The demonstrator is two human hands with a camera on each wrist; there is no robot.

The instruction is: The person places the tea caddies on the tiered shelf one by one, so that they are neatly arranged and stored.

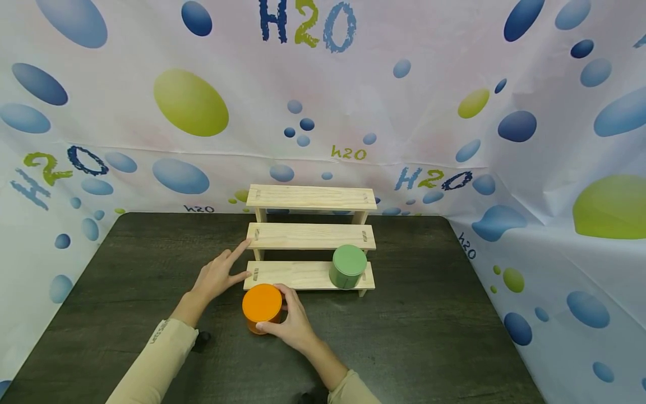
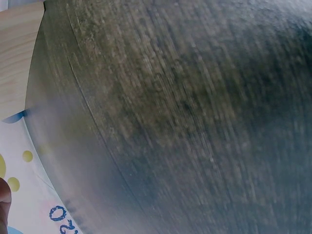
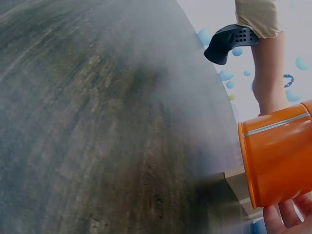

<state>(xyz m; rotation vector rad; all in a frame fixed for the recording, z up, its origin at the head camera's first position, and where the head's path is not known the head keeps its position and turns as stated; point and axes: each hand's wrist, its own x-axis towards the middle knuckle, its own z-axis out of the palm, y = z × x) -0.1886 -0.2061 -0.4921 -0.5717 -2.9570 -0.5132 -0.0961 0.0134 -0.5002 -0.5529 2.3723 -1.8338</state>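
My right hand (image 1: 295, 324) grips a round orange canister (image 1: 262, 307) from its right side, thumb at the front and fingers behind. The right wrist view shows the orange canister (image 3: 280, 156) with a pale line round it and fingertips (image 3: 287, 217) against it. My left hand (image 1: 214, 278) is at the left end of a three-step wooden shelf (image 1: 303, 238), its index finger stretched to the middle step and its thumb at the lowest one. A green lidded canister (image 1: 348, 266) stands on the right part of the lowest step.
The shelf stands at the back of a dark wood-grain table (image 1: 429, 325). Behind it hangs a white backdrop (image 1: 353, 84) printed with blue and green drops. In the left wrist view, a corner of pale wood (image 2: 19, 58) shows at the upper left.
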